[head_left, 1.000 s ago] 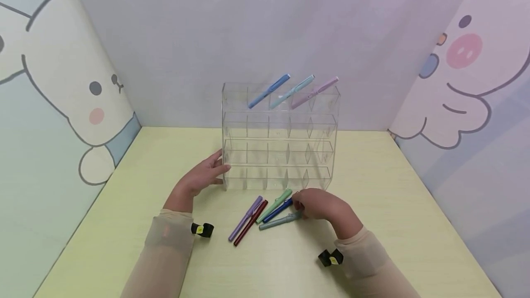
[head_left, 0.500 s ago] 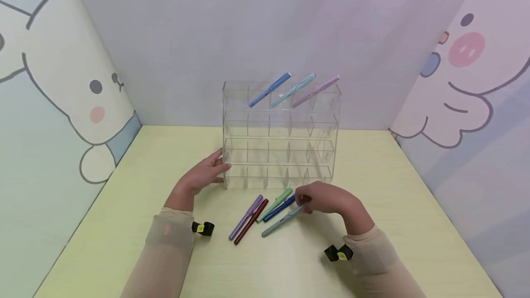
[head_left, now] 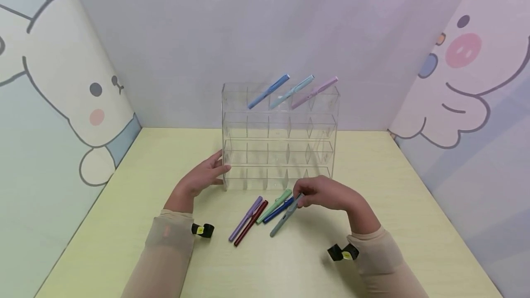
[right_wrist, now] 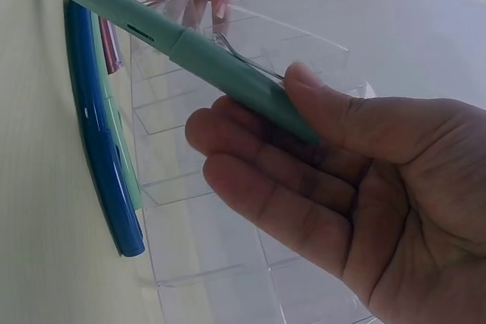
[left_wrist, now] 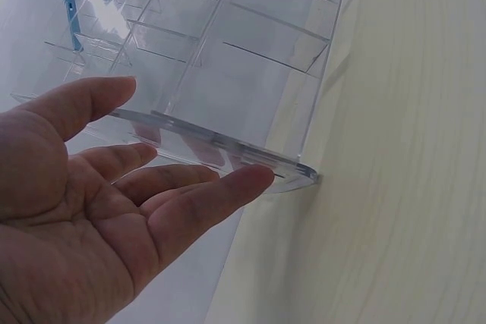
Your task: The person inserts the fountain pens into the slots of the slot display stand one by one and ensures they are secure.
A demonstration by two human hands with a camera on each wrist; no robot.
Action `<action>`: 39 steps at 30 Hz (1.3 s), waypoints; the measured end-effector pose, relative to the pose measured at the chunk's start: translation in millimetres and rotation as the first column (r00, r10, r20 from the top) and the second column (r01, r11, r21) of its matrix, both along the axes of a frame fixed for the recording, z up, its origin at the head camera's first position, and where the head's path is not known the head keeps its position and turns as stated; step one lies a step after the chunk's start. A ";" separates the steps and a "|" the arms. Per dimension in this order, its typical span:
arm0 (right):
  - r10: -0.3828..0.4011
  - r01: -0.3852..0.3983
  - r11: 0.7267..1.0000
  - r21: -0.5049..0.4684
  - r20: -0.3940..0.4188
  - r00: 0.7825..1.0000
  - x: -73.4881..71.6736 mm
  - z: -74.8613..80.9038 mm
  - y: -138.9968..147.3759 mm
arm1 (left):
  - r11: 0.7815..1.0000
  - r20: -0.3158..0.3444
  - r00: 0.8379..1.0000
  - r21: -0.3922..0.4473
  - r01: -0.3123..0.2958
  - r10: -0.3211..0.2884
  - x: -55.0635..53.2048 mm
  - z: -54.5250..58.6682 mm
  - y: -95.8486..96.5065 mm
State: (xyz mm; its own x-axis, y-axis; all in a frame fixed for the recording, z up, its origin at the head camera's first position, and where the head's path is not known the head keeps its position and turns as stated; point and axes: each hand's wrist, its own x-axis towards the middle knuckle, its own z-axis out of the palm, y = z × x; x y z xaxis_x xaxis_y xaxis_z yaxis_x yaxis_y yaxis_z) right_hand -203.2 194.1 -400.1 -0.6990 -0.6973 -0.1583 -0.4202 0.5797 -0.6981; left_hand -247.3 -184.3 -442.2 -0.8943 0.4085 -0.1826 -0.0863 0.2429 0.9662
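Observation:
A clear acrylic pen rack (head_left: 278, 151) with tiered compartments stands on the table. At its left side, my left hand (head_left: 202, 174) rests with fingers extended against the side panel, thumb toward the front edge. In the left wrist view, the left hand's fingertips (left_wrist: 254, 180) lie along that panel. My right hand (head_left: 327, 192) pinches a grey-green pen (right_wrist: 190, 55) by its cap end between thumb and fingers, the barrel slanting down to the left. Beside it on the table lie a dark blue pen (head_left: 278, 210), a light green pen (head_left: 273, 207), a dark red pen (head_left: 250, 223) and a purple pen (head_left: 245, 219).
A blue pen (head_left: 268, 92), a pale blue pen (head_left: 292, 92) and a pale purple pen (head_left: 315, 93) lean in the rack's top row. Walls printed with cartoon animals (head_left: 463, 50) enclose the table (head_left: 364, 160) at the back and sides.
My right hand has lifted the cap end of the grey-green pen and moved slightly up and back toward the rack, turning the pen steeper. The left hand has stayed at the rack's side.

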 end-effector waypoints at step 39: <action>-0.227 0.163 0.700 -0.695 0.000 0.974 -9.3 4.1 7.8 | 1.000 0.001 1.000 -0.003 0.000 0.000 -0.5 -1.3 -0.9</action>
